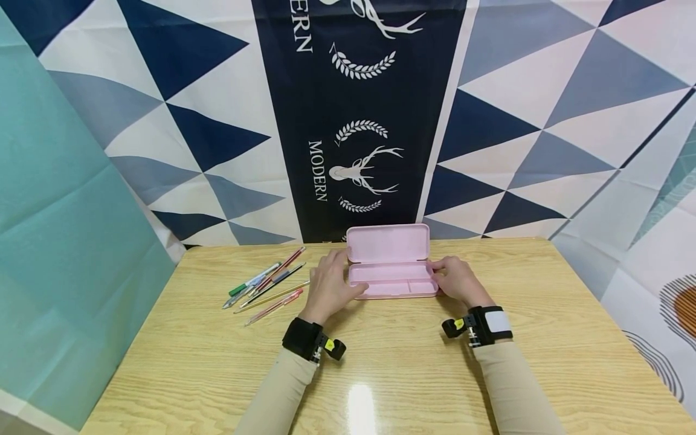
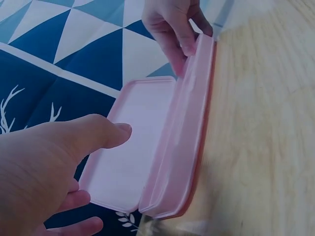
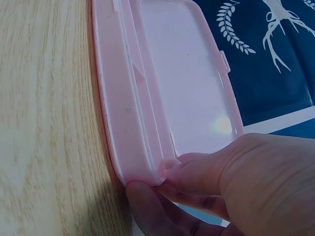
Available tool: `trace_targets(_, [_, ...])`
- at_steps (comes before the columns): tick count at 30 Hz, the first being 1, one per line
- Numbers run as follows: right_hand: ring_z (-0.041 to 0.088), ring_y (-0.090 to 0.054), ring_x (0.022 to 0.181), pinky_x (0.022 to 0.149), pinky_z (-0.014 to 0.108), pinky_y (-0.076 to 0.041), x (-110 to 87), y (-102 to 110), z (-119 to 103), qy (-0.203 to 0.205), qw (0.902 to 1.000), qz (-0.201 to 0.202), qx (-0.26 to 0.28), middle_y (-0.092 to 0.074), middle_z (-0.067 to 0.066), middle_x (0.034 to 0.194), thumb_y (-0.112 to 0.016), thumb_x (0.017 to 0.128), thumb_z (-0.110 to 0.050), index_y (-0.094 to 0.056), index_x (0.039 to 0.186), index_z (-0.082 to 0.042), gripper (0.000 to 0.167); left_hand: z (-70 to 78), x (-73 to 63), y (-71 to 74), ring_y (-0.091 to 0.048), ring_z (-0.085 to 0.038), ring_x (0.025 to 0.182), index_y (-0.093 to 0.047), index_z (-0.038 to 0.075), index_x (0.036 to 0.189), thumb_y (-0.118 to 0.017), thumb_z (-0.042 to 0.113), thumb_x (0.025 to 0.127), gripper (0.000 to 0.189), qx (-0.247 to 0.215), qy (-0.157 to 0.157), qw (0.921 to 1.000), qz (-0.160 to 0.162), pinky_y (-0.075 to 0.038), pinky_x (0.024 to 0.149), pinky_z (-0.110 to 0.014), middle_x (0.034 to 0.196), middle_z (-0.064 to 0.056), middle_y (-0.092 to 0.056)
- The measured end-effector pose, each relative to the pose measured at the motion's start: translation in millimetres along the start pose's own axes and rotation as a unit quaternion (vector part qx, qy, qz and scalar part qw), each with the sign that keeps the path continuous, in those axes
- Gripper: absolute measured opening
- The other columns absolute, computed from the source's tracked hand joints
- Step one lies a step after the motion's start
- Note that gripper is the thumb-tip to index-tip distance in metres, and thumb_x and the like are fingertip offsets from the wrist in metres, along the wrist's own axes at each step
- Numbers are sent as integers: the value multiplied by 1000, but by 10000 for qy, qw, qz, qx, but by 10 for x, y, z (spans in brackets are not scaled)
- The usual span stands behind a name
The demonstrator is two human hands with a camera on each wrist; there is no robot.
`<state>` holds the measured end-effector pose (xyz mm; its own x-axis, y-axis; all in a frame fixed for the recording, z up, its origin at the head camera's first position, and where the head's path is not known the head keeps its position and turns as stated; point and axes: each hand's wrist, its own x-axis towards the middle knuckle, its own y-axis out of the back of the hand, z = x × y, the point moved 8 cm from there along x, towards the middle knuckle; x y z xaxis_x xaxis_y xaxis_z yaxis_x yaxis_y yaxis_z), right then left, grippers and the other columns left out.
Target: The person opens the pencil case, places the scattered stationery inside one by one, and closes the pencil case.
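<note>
A pink pencil case (image 1: 380, 290) lies on the table with its lid (image 1: 388, 243) raised toward the wall. Its tray has a long compartment and shorter ones in front, and I see nothing in them. My right hand (image 1: 457, 279) pinches the case's right end, thumb (image 3: 177, 169) over the rim and fingers outside. At the left end is my left hand (image 1: 328, 287), its thumb and fingers spread apart. The left wrist view shows that hand (image 2: 54, 162) with nothing in its grasp; whether it touches the case I cannot tell.
Several pens and pencils lie in a loose pile left of my left hand, among them a green-and-white pen (image 1: 254, 279) and a pink pen (image 1: 274, 306). A patterned cloth (image 1: 217, 121) hangs behind the wooden table (image 1: 402, 368). A teal cloth (image 1: 60, 241) hangs at the left.
</note>
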<state>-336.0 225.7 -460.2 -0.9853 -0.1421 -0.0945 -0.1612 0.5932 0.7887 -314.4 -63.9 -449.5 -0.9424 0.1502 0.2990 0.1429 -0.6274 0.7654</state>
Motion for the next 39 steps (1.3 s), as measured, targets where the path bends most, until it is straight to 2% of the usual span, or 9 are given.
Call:
trace_targets(4, [35,-65,101,69,29,-49,8,-10,9,-8,10000,13,-23,-65,42,142,-65,107,-1,-69,146,8,40,131,-54,149,-64,-41,136,-59,4,159,-96,35,85,89,-10,14,10000,62,-49,100,-63,156,-18,-67])
trace_targets(8, [33,-65,98,69,29,-49,8,-20,9,-24,10000,-5,9,-64,43,145,-65,107,-1,-68,146,8,41,44,-55,113,-66,-39,133,-61,8,159,-95,38,83,89,74,-28,9997,220,-49,98,-61,155,-15,-69])
trace_targets(10, [33,-65,97,68,29,-49,6,-21,4,-28,10000,-7,14,-64,42,145,-65,107,-2,-68,146,7,41,-77,-17,36,-66,-37,132,-61,13,160,-95,43,83,90,144,-66,9995,289,-49,97,-54,155,-12,-69])
trace_targets(14, [31,-66,95,67,29,-50,-1,-11,-13,-8,10000,-7,18,-65,42,143,-65,107,-2,-68,146,8,40,-305,69,-100,-65,-37,136,-60,20,162,-96,50,80,94,31,-49,9995,300,-48,98,-54,158,-9,-68])
trace_targets(18, [25,-66,84,65,28,-50,-8,-1,-24,11,10000,-14,54,-65,42,144,-65,107,-1,-68,146,9,40,-493,134,-207,-64,-36,141,-60,22,162,-94,51,78,95,73,-18,9996,283,-49,101,-55,159,-6,-66])
trace_targets(24, [17,-64,72,62,26,-50,-10,-6,-14,10,10000,-25,62,-65,42,142,-65,107,-2,-68,146,9,40,-428,119,-106,-62,-38,143,-59,18,161,-91,41,77,93,363,18,9992,173,-50,103,-60,161,-10,-64])
trace_targets(31, [18,-65,72,63,26,-51,-15,-3,-15,-7,10000,-14,89,-64,42,144,-65,107,-2,-68,146,9,40,-598,173,-145,-62,-41,141,-60,20,162,-91,38,78,91,321,-75,9993,195,-49,107,-65,161,-10,-64])
trace_targets(38, [21,-66,80,67,27,-52,-19,6,2,-49,9999,-3,107,-61,43,148,-64,106,-1,-67,147,7,42,-318,80,206,-63,-43,141,-63,9,158,-84,25,82,80,343,-67,9993,-102,-49,107,-71,157,-17,-66])
trace_targets(39, [20,-66,78,67,27,-52,-19,5,2,-50,9999,-7,119,-61,43,148,-64,106,-1,-67,148,7,42,-336,81,222,-63,-43,140,-63,9,157,-82,25,83,78,400,-97,9991,-58,-49,106,-70,157,-17,-67])
